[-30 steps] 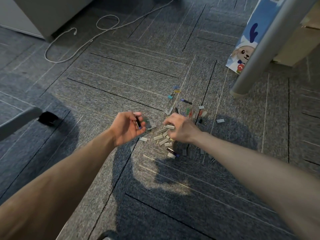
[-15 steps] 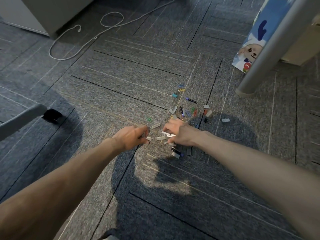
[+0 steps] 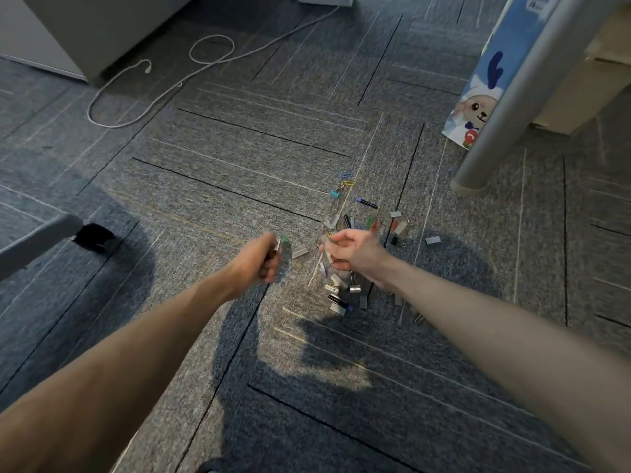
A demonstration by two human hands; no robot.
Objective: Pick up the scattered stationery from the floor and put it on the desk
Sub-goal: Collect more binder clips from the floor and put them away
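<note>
Far left: grey chair leg [image 3: 37, 240] w/ black caster [image 3: 94, 235] on the carpet. Behind it sit a grey cabinet [image 3: 68, 29] and a white cable [image 3: 153, 80] looped on the floor. Left hand [image 3: 259, 262] hovers just above the carpet, blurred, fingers curled tight into a fist. A pale strip [image 3: 277, 246] pokes out at the top of the fist, gripped; whether there's more inside, can't tell. Just beside the knuckles a green clip [image 3: 285, 240] and a loose staple strip [image 3: 299, 252] lie on the carpet. Right hand [image 3: 355, 250] is near, raised off the floor, fingers half curled, thumb & forefinger pinching a silver strip [image 3: 327, 257]. The scattered stationery [image 3: 345, 297] lies on the floor, mostly under and beyond the right hand: staple strips, binder clips etc. Farther out are coloured paper clips [image 3: 346, 179], a teal clip [image 3: 334, 193] and a purple-black pen piece [image 3: 367, 202]. Right side: slanted grey desk leg [image 3: 512, 107], a blue cartoon bag [image 3: 478, 97] behind it, cardboard box [image 3: 580, 80] at the edge.
</note>
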